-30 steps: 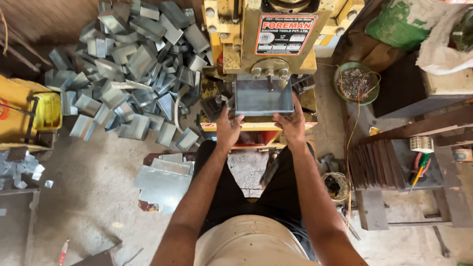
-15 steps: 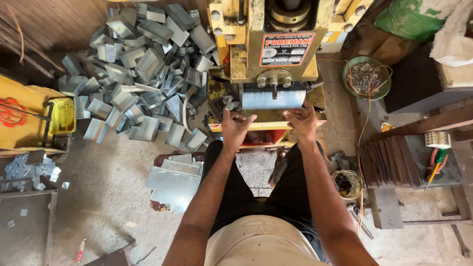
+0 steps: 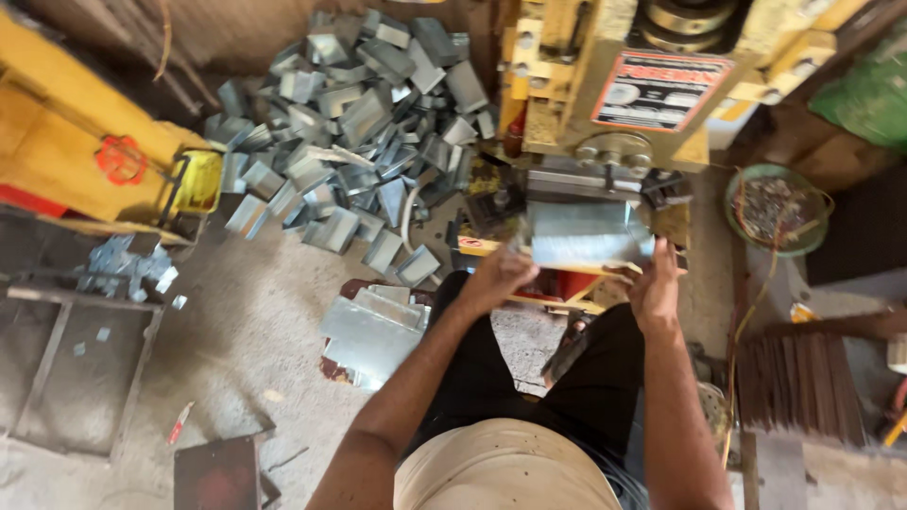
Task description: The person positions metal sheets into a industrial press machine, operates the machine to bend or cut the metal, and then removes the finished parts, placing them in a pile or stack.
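A: Both hands on it! Left hand (image 3: 499, 274) and right hand (image 3: 655, 288) grasp the flat, dull-grey metal sheet (image 3: 588, 234) by its edges.

B: Right at the yellow press (image 3: 624, 85); bent grey offcuts (image 3: 350, 132) heaped beside.

Metal workshop; press machine (image 3: 642, 85); heaped metal pieces (image 3: 359, 123).

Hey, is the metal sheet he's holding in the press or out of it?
Out, it seems. The sheet sits in front of the yellow press, held at its ends by the left hand and right hand.
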